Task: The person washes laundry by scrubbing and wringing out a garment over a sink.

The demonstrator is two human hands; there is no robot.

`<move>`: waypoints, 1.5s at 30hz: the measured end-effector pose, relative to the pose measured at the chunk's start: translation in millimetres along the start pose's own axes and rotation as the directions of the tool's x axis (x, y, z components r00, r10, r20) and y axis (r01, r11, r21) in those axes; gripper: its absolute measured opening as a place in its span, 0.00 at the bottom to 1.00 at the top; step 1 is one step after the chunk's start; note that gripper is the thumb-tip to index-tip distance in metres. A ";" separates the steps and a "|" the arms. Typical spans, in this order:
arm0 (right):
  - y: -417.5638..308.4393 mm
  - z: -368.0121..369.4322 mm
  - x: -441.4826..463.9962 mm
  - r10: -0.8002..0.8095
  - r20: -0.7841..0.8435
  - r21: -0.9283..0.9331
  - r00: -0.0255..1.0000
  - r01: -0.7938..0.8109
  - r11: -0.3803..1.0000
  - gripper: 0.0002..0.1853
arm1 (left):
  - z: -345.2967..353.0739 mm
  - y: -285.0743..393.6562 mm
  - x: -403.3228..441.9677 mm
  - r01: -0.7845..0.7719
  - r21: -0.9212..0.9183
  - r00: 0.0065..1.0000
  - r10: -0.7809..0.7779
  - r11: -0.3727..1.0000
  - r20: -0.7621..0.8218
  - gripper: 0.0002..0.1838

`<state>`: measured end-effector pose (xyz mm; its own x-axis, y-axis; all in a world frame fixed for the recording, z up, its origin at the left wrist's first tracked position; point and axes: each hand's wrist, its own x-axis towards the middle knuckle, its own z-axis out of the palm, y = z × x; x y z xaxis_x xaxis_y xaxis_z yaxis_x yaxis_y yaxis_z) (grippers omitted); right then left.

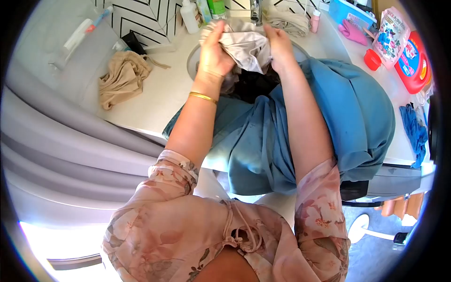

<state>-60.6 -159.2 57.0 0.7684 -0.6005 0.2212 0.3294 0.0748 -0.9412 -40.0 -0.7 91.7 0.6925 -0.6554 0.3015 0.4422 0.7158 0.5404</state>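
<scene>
Over the sink (191,63), a bunched pale beige cloth (245,46) is held up between both of my hands. My left hand (216,55), with a gold bangle at the wrist, has its fingers closed on the cloth's left side. Gripping the right side is my right hand (281,48). Dark fabric (255,85) lies in the basin below. A large teal cloth (350,108) is draped over the counter's front edge and the sink's near rim, under my right forearm. The tap (255,11) stands just behind the held cloth.
A tan cloth (126,77) lies on the left counter; another beige cloth (290,23) rests behind the sink. Bottles, including a white one (190,16), line the wall. At right are a red detergent bottle (413,63), a pouch (392,37), a red cap (372,59) and a blue cloth (413,131).
</scene>
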 end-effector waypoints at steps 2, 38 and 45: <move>-28.8 -4.5 -13.0 0.228 0.233 0.316 0.945 -0.295 0.902 0.21 | -2.4 10.7 -2.8 -0.095 -0.057 0.995 0.097 0.994 0.019 0.21; -27.0 21.7 -26.3 -0.597 -0.049 -0.748 0.801 0.366 0.553 0.17 | -0.8 -32.9 0.2 0.195 0.114 0.968 -0.172 0.974 -0.185 0.12; -64.4 -13.0 -13.8 0.092 0.308 0.431 0.947 -0.225 0.874 0.22 | -8.9 8.7 -3.9 0.090 -0.135 0.996 -0.093 0.987 -0.011 0.14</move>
<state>-99.6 -166.0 111.2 0.9270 -0.3166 0.2013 0.3512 0.5434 -0.7625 -33.8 10.2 88.3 0.6546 -0.7162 0.2418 0.5760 0.6798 0.4540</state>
